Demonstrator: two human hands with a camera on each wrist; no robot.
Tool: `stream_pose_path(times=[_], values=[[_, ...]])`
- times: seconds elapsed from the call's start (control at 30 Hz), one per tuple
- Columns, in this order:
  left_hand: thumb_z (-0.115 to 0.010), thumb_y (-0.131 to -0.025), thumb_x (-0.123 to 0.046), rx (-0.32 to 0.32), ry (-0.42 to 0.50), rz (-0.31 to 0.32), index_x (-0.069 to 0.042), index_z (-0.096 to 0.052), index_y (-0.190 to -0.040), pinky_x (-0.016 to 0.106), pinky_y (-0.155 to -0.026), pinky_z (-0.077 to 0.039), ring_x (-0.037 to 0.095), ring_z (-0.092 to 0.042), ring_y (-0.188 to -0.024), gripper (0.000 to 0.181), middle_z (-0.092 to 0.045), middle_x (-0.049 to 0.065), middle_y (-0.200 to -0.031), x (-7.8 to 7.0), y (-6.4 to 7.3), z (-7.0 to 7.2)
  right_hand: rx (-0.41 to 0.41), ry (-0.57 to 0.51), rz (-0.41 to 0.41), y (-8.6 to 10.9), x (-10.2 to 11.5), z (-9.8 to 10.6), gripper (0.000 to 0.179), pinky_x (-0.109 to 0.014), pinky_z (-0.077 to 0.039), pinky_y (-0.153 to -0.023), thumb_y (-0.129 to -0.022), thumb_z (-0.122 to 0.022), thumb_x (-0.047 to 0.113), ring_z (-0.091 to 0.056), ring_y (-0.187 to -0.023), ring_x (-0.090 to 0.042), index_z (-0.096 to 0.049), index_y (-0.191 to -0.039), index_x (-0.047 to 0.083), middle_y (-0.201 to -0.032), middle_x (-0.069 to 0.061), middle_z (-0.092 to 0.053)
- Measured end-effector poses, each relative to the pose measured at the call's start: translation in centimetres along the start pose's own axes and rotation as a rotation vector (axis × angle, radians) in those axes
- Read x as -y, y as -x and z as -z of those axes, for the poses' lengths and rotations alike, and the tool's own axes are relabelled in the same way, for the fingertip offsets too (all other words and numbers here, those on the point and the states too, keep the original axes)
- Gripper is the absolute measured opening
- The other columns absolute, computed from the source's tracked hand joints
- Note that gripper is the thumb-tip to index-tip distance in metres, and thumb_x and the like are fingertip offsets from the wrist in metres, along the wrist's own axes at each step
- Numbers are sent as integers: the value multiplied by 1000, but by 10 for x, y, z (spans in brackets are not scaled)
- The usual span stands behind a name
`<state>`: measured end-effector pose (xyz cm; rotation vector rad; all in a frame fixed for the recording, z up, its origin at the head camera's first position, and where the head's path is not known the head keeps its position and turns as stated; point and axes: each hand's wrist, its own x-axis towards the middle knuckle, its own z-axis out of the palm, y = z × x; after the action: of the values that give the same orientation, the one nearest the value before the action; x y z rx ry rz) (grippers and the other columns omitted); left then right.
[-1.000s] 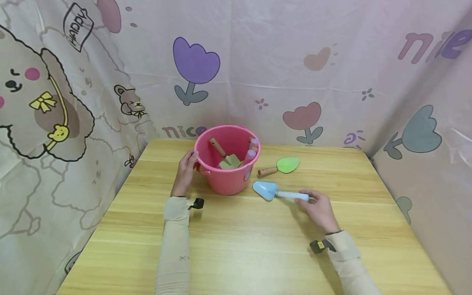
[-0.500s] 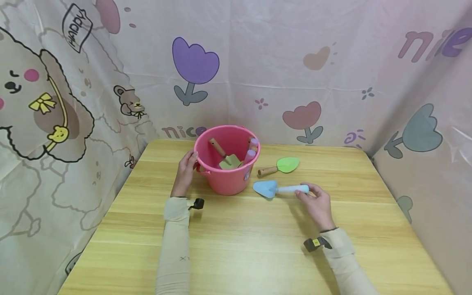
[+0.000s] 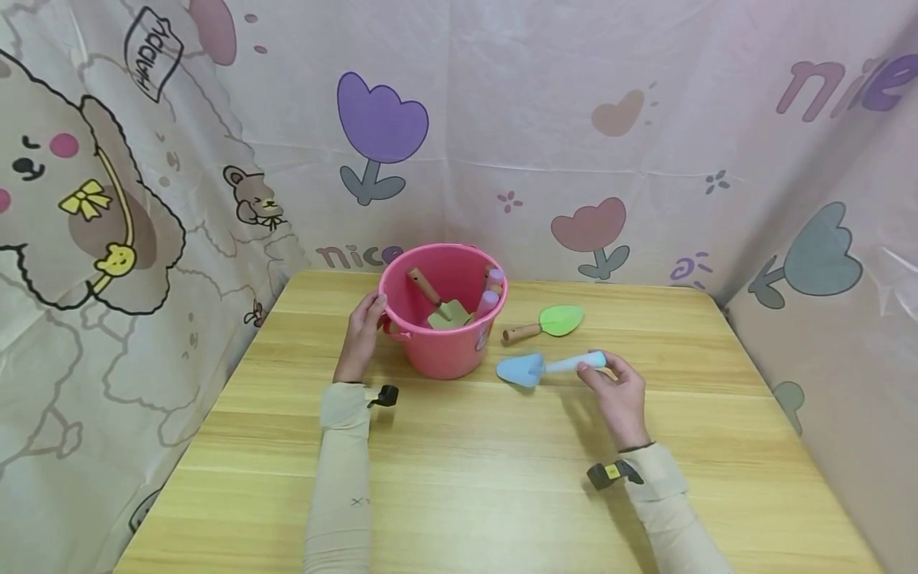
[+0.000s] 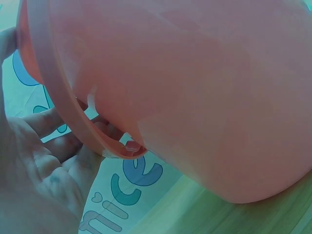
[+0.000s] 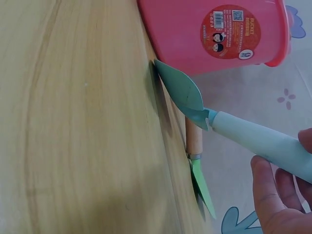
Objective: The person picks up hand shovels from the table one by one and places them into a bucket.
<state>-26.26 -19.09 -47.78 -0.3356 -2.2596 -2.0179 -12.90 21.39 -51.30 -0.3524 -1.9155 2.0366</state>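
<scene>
My left hand [image 3: 361, 331] grips the left rim of a pink bucket [image 3: 445, 355]; in the left wrist view its thumb is at the rim and fingers reach behind the bucket's handle [image 4: 122, 152]. A small trowel with a wooden handle [image 3: 441, 307] leans inside the bucket, and purple-ended handles [image 3: 486, 303] stand at its right wall. My right hand [image 3: 618, 399] pinches the end of a light blue toy trowel [image 3: 522, 370] between thumb and fingers. The trowel tilts, its handle raised and its blade tip low by the tabletop, pointing at the bucket.
Behind the blue trowel, a green leaf-shaped trowel [image 3: 559, 320] with a wooden handle lies on the wooden table [image 3: 488, 478], right of the bucket. A printed curtain [image 3: 473, 119] hangs along the table's back and sides. A red label [image 5: 231, 31] is on the bucket's side.
My right hand has raised the handle end of the blue trowel and moved slightly away from the body, so the trowel tilts more. The left hand and bucket stay put.
</scene>
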Motion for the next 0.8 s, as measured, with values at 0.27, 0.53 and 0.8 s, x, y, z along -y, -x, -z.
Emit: stream_pose_path(times=[0.27,0.53,0.8], values=[[-46,-106,-52,4,-2,-9,-10,-50,-149,47,-123,-40,30,-52,-139,60,-55,16,-144,0,-2,0,-8,-102,32,1,6,1,35,-22,-61,-88,-93,-73,1,-76,-85,-4,-63,-125,-7,-105,6,-71],[-45,-108,-48,-2,-4,-7,-9,-50,-149,46,-124,-40,30,-54,-137,57,-55,16,-144,0,0,-1,-31,-262,138,-3,26,3,23,-27,-62,-87,-93,-69,-8,-78,-88,-9,-66,-115,-8,-108,-4,-72],[-45,-108,-47,0,-1,-10,-10,-50,-149,46,-125,-39,28,-53,-137,56,-55,16,-144,1,0,-1,-64,-394,201,-7,51,5,22,-29,-63,-84,-92,-66,-14,-76,-87,-12,-67,-114,-12,-106,-8,-69]])
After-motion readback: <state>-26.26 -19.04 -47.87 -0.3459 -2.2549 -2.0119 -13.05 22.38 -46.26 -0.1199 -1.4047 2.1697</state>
